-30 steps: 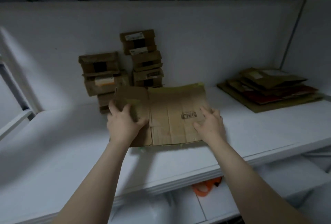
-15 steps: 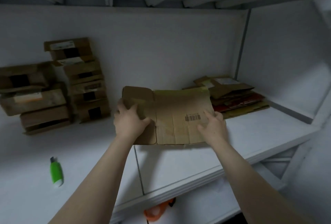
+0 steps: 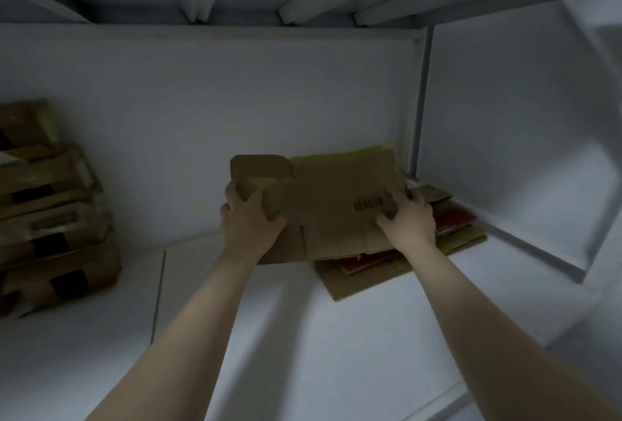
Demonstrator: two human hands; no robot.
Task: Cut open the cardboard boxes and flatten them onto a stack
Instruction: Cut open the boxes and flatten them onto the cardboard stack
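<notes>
Both hands have a grip on the flattened box (image 3: 336, 205), left hand (image 3: 250, 222) grasping its left edge, right hand (image 3: 409, 218) its right. It's over the stack of flattened cardboard (image 3: 447, 235) in the shelf's (image 3: 303, 336) right corner. Uncut boxes (image 3: 50, 228) are piled far left.

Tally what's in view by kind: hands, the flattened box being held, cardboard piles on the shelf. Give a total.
Hands: 2, left hand and right hand
Held flattened box: 1
Cardboard piles: 2, stack of flattened boxes and pile of taped boxes
Total: 5
</notes>
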